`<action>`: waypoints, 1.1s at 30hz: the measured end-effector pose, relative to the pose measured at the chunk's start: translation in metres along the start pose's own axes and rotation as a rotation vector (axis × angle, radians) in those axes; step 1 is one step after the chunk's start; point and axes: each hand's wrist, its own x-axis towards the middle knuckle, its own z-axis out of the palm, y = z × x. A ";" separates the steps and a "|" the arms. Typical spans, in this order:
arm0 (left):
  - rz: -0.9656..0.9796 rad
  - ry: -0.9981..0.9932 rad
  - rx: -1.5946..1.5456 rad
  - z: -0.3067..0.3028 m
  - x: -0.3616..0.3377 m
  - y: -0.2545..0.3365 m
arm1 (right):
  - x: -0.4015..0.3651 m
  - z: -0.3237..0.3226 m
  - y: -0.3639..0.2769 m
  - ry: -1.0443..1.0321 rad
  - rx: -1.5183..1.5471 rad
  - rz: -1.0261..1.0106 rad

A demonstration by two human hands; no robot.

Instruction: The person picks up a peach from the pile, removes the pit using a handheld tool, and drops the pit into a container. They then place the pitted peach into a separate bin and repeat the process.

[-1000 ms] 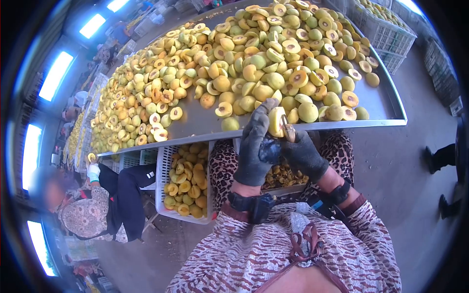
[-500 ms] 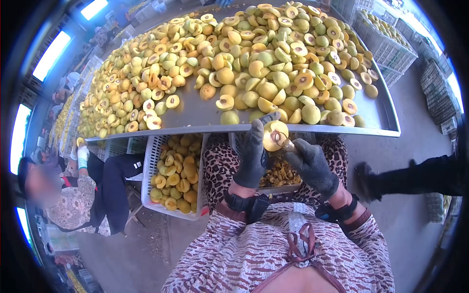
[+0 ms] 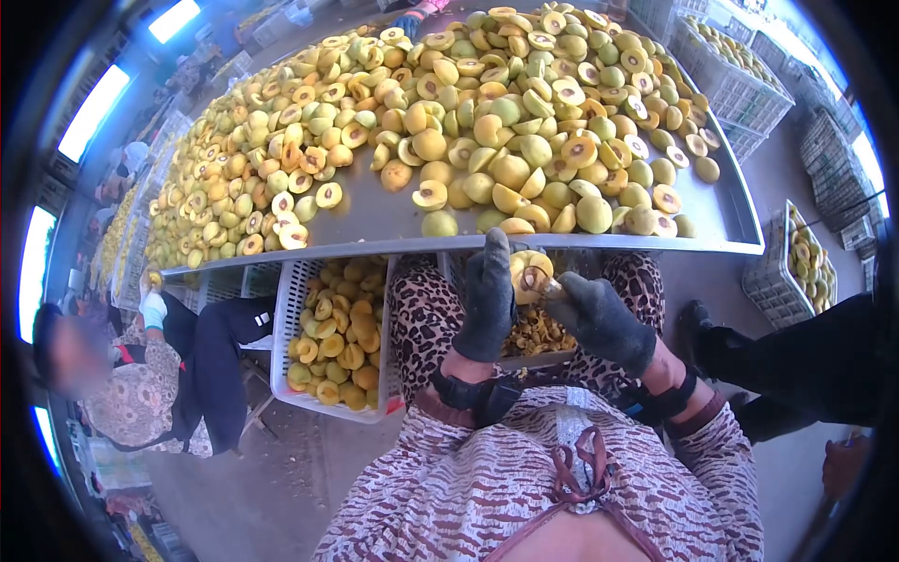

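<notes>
Both my hands wear dark gloves and meet over my lap, just below the table's near edge. My left hand (image 3: 489, 302) is closed round a yellow halved fruit (image 3: 531, 273), whose cut face is turned up. My right hand (image 3: 602, 318) is closed on a small tool, mostly hidden in the fingers, with its metal end against the fruit's centre. Below them is a container of brown pits and scraps (image 3: 538, 335). A large heap of halved fruit (image 3: 468, 122) lies on the metal table (image 3: 361, 211).
A white basket of fruit halves (image 3: 286, 351) stands left of my legs. One person (image 3: 131, 384) sits at the left; another's dark-clad legs (image 3: 796, 361) are at the right, near a crate of fruit (image 3: 782, 281). A gloved hand (image 3: 407, 23) reaches in at the far edge.
My hands and the fruit have moved slightly down, and the fruit has tilted. At the right, the other person's legs have shifted and a fruit crate has appeared. A far gloved hand has come further in.
</notes>
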 end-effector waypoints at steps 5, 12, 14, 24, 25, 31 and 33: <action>-0.084 0.017 -0.028 0.022 -0.002 -0.008 | -0.010 -0.015 0.009 -0.077 0.113 0.060; -0.035 0.083 -0.007 0.035 -0.007 -0.027 | -0.026 -0.020 0.008 -0.022 -0.263 0.099; 0.011 0.110 0.029 0.038 -0.005 -0.023 | -0.026 -0.024 0.010 -0.026 -0.208 0.047; 0.092 -0.206 0.280 0.039 -0.002 0.032 | -0.028 -0.026 -0.009 -0.003 0.355 0.198; 0.186 -0.047 0.133 0.045 -0.008 0.025 | -0.029 -0.024 -0.020 -0.003 0.485 0.219; 0.115 -0.162 -0.211 0.058 -0.021 0.036 | -0.041 0.005 0.000 -0.175 1.104 0.215; 0.199 -0.237 -0.131 0.071 -0.016 0.037 | -0.044 -0.013 0.002 -0.188 1.021 0.179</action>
